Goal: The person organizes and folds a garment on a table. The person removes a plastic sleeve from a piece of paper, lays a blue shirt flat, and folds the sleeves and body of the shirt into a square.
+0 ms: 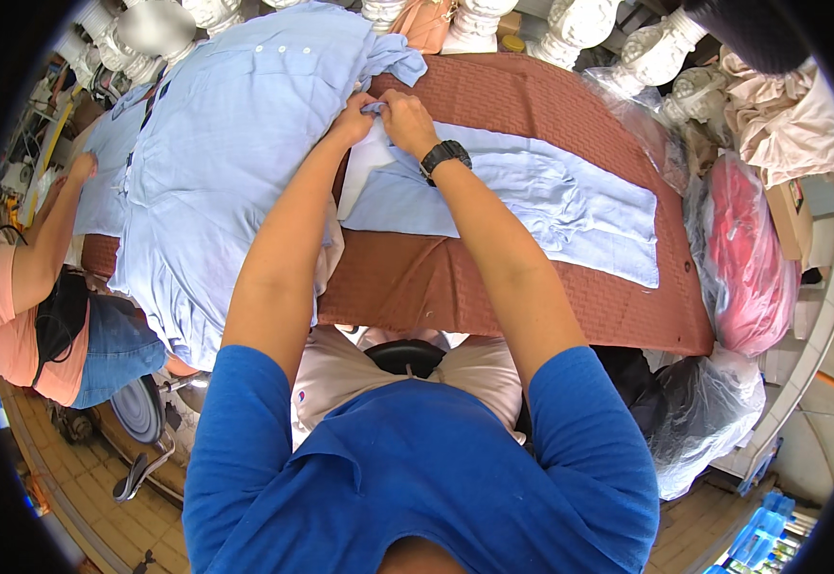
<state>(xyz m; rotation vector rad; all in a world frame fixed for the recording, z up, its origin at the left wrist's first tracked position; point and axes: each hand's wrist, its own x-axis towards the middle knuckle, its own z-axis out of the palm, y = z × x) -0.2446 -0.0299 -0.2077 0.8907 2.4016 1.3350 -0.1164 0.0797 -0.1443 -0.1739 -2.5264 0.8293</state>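
Note:
At the far side of the table, my left hand (352, 121) and my right hand (407, 122) are close together, fingers pinched on a bunched edge of light blue cloth. This light blue garment (570, 196) stretches out flat to the right beneath my right forearm, with creases across its middle. A white piece (364, 163) shows next to it, below my hands. My right wrist bears a black watch (445, 161). Left of my left arm lies a large heap of light blue shirts (235, 153) with white buttons at its top, draping over the near edge.
A brown textured cloth (388, 287) covers the table. White balusters (575, 29) and a tan bag (424, 24) line the far side. Wrapped bundles, one red (747, 253), stand at the right. At the left another person's hand (82, 167) rests on blue cloth.

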